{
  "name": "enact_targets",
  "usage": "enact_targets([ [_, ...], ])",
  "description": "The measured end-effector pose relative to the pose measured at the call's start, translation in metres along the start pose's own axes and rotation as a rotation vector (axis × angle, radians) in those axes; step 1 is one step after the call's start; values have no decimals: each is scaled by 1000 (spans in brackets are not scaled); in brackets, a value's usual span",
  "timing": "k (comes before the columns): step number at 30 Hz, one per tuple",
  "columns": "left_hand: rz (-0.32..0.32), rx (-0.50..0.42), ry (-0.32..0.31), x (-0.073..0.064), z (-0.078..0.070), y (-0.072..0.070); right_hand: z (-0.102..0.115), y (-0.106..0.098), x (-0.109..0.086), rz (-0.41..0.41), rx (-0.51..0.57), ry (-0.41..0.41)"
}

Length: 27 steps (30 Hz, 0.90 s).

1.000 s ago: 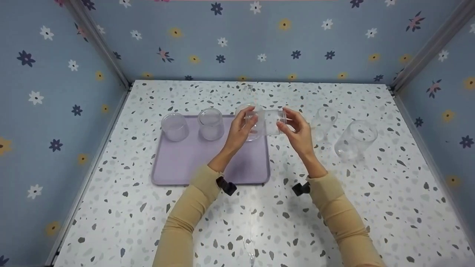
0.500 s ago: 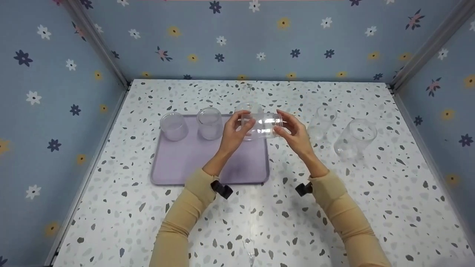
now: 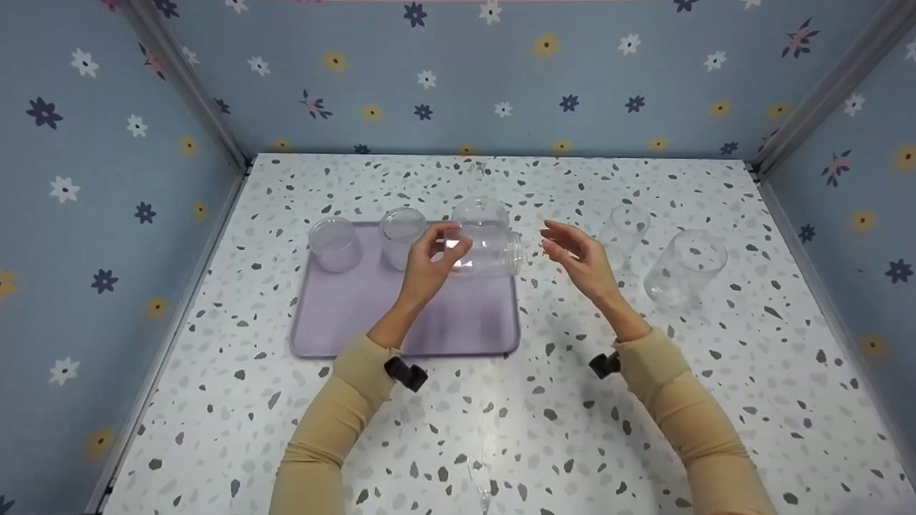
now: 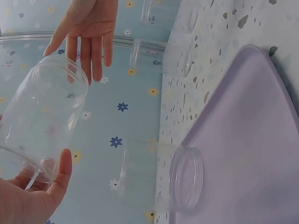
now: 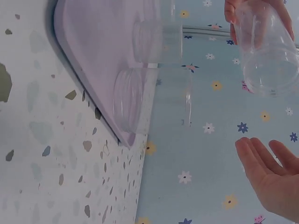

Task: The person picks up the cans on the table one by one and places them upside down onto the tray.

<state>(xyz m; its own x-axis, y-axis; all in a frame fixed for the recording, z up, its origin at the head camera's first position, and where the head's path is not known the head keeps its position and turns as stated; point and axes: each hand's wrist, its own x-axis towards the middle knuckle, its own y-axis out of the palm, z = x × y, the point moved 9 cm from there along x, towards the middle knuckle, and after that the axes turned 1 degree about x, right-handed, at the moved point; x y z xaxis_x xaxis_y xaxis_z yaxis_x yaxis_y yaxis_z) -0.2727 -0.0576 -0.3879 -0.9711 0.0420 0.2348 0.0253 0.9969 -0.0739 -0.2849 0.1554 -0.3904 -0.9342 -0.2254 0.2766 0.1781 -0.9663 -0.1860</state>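
My left hand (image 3: 428, 268) grips one end of a clear jar (image 3: 486, 256), thumb in front. The jar is held on its side over the right part of the lilac tray (image 3: 358, 315), its ridged neck pointing right. Apart from that neck, my right hand (image 3: 583, 257) hangs in the air, fingers loosely bent and holding nothing. In the left wrist view, the fingers (image 4: 60, 175) of my left hand wrap the jar's lower end. Along the tray's back edge stand three more clear jars: one at left (image 3: 336, 247), one in the middle (image 3: 402, 227) and one partly behind the held jar (image 3: 479, 209).
Two other clear jars stand on the speckled table (image 3: 558, 429) to the right, a slim one (image 3: 624, 232) and a wider one (image 3: 685, 270). Flower-patterned blue walls (image 3: 458, 79) enclose the table at the back and both sides.
Both hands held the jar before. My right hand has let go and drawn back to the right, while my left hand has carried the jar left and a little nearer.
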Motion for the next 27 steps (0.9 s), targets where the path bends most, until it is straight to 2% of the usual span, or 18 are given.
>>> enact_targets([
  [2, -1, 13, -21, -1, 5, -4, 0, -2, 0, 6, -38, 22],
  [6, -2, 39, -51, 1, 26, -11, 0, -7, 0, 18, -140, 49],
  [10, -8, 110, -74, 3, 46, -18, 0, -13, 1, 28, -230, 47],
  [18, 5, 229, -70, 1, 55, -29, -29, -36, 15, 59, -374, 73],
  [23, 36, 252, -95, -1, 64, -35, -35, -48, 22, 63, -499, 75],
  [27, 37, 300, -113, -4, 72, -43, -37, -55, 28, 70, -563, 64],
])
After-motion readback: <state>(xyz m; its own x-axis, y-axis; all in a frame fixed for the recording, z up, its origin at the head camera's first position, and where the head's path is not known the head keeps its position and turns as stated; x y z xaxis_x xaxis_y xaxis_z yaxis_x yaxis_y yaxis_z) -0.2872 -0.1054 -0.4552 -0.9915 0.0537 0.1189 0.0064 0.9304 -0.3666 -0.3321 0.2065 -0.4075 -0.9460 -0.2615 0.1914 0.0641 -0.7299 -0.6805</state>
